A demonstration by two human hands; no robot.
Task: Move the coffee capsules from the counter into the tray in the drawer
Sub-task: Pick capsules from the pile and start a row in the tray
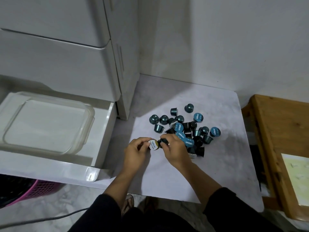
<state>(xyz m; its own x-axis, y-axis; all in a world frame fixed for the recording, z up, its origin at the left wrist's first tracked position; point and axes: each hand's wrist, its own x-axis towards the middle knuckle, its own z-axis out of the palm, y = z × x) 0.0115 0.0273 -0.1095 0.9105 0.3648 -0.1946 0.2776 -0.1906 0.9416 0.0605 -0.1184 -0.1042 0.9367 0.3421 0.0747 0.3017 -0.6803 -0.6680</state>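
The left hand (136,151) is positioned just below centre of the head view, fingers curled around a capsule with a white and gold lid (153,145), lid facing the camera. The right hand (173,149) sits at the 3 o'clock side of the left hand, touching or nearly touching it, with its fingers curled around a dark capsule (163,141) held just beside the gold-lidded one. Both hands hover over the near-left edge of the capsule pile (185,129), which lies on the pale surface (217,173) at the 2 o'clock side of the hands. The pile consists of teal and black capsules in mixed attitudes: some upright on their lids, some on their sides, several showing blue printed lids. Two teal capsules (189,108) lie slightly apart at the 12 o'clock edge of the pile. The open drawer (102,139) occupies the 9 o'clock area of the view, with its right wall just beside the surface. Inside it rests a clear, rectangular tray (83,131) with rounded corners; no capsules are visible in it. White cabinet fronts (58,56) stand at 11 o'clock above the drawer. A wooden frame (270,131) lies at 3 o'clock, beyond the right edge of the surface. A pink perforated basket (40,188) is visible at 8 o'clock, below the drawer front. Dark sleeves (225,203) cover both forearms at 6 o'clock.
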